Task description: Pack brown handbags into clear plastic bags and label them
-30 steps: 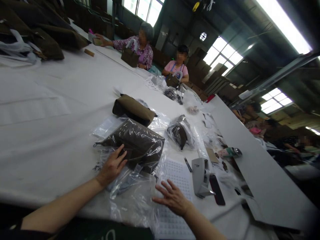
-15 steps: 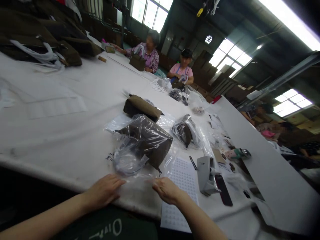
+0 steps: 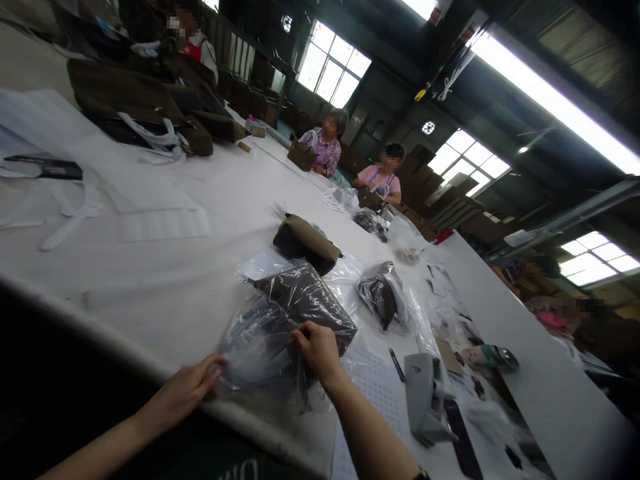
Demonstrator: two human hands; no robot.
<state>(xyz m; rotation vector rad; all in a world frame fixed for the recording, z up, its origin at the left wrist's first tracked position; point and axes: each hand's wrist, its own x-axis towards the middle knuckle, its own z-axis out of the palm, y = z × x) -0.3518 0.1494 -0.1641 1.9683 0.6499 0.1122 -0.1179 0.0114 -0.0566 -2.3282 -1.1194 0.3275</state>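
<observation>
Left hand (image 3: 187, 390) at clear plastic bag (image 3: 260, 347) edge, right hand (image 3: 317, 348) pinching it, brown pouch (image 3: 307, 300) inside, white table (image 3: 165, 267)

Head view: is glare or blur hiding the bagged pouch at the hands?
Head view: the windows are blown out and the clear wrap on the bagged pouch glints; the pouch stays readable, the frame tilts, and the near edge is dark.

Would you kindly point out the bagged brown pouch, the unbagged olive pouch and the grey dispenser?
bagged brown pouch (image 3: 310, 300): head view, its top face.
unbagged olive pouch (image 3: 306, 238): head view, upper flap.
grey dispenser (image 3: 424, 395): head view, its side.
</observation>
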